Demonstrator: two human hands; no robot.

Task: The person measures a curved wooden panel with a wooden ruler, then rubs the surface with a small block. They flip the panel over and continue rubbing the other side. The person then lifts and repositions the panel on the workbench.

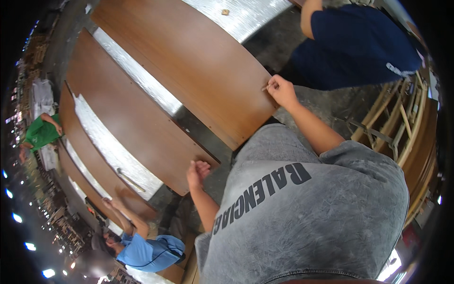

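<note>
My right hand (281, 91) is closed in a pinch at the right edge of a wide brown wooden panel (189, 52). A small pale peg (264, 88) sticks out from the fingertips over the panel's surface. My left hand (198, 173) hangs by the near end of a second brown panel (127, 109), its fingers loosely curled and apart, with nothing seen in them. Whether the left fingers touch that panel I cannot tell. Small dark holes show near the panel edges.
Silvery wrapped supports (137, 71) lie under the panels. A person in dark blue (359, 45) stands at the upper right; another in light blue (151, 253) handles narrower panels (101, 142) at the left. Someone in green (42, 131) is farther off. Curved wooden frames (402, 118) stand at the right.
</note>
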